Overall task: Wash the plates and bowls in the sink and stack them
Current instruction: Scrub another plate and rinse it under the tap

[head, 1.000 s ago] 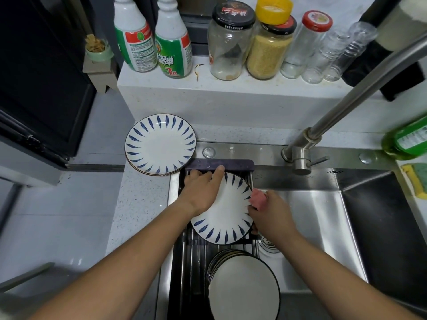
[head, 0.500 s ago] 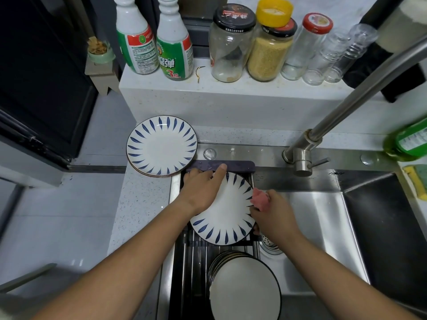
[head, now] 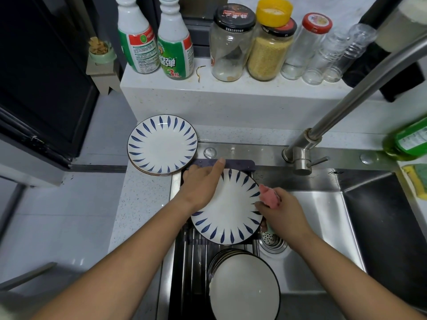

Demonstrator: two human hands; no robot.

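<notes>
Scrubbing step: fingers of my left hand [head: 201, 185] grip the round white blue-leaf ceramic plate [head: 227, 213], right hand [head: 283, 212] clutches a pink cloth [head: 269, 197] at its rim. Next, likely: onto the matching bench stack [head: 161, 145]

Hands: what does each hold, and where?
The left hand holds the blue-patterned plate by its left rim; the right hand grips a pink cloth at the plate's right rim.

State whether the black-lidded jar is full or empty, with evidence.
Nearly empty: the jar is see-through, with only scraps at its bottom.
</notes>
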